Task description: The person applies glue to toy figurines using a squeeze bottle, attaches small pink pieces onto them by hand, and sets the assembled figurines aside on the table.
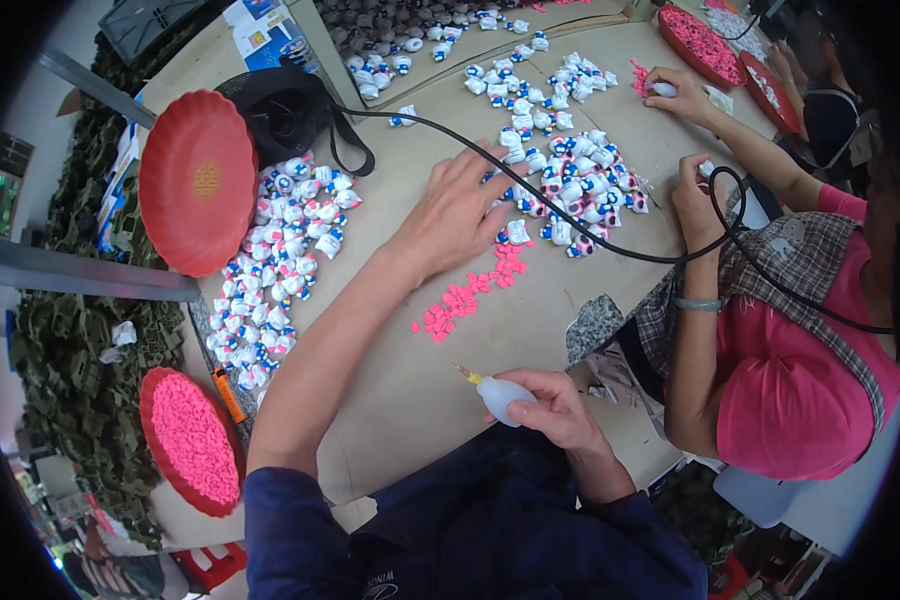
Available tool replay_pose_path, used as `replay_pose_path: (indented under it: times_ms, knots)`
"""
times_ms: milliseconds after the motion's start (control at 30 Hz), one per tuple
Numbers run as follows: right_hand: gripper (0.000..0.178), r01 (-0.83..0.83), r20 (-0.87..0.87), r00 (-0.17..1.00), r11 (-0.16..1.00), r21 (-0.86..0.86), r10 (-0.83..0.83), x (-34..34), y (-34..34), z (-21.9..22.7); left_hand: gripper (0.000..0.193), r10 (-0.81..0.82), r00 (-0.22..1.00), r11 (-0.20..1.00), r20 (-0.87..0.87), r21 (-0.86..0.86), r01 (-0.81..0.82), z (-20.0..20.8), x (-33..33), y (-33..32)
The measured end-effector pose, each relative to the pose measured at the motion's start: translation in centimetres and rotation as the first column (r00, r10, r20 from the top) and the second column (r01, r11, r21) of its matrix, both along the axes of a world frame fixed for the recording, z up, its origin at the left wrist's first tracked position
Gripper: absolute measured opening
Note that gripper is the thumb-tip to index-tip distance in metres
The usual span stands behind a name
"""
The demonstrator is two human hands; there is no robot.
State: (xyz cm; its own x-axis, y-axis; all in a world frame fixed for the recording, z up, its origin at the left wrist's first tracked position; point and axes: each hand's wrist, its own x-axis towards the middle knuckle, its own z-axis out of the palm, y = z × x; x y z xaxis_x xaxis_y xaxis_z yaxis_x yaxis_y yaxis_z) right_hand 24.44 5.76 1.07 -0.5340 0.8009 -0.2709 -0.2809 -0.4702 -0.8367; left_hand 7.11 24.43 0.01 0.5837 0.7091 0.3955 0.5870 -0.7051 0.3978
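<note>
My left hand (455, 212) reaches over the table with its fingers stretched out and apart. Its fingertips are at the near edge of a pile of small white figurines (595, 180) with blue and pink parts; whether they touch one is hard to see. Below that hand lies a strip of small pink pieces (460, 300), close to a single figurine (515, 232). Near my body, my right hand (560, 408) is closed around a white squeeze bottle (510, 398). The bottle's yellow-based thin nozzle points up and left.
A black cable (610, 240) hangs across the view. On the left are another figurine pile (270, 260), an upright red dish (195, 185), a dish of pink pieces (192, 440) and an orange lighter (229, 396). A co-worker in pink (790, 370) works at the right.
</note>
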Motion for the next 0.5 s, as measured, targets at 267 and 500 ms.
replay_pose_path:
  times_ms: [267,500]
  knots:
    - [0.038,0.019,0.030,0.999,1.000,0.022,-0.019,0.6,0.0,-0.1,0.033,-0.021,1.000,0.999,0.000,-0.035,0.021,-1.4,-0.4,1.7]
    - [0.036,-0.033,-0.062,0.997,0.999,0.033,0.035,0.5,0.1,-0.7,0.027,0.187,0.981,0.975,-0.046,-0.113,-0.191,0.0,-5.0,-4.8]
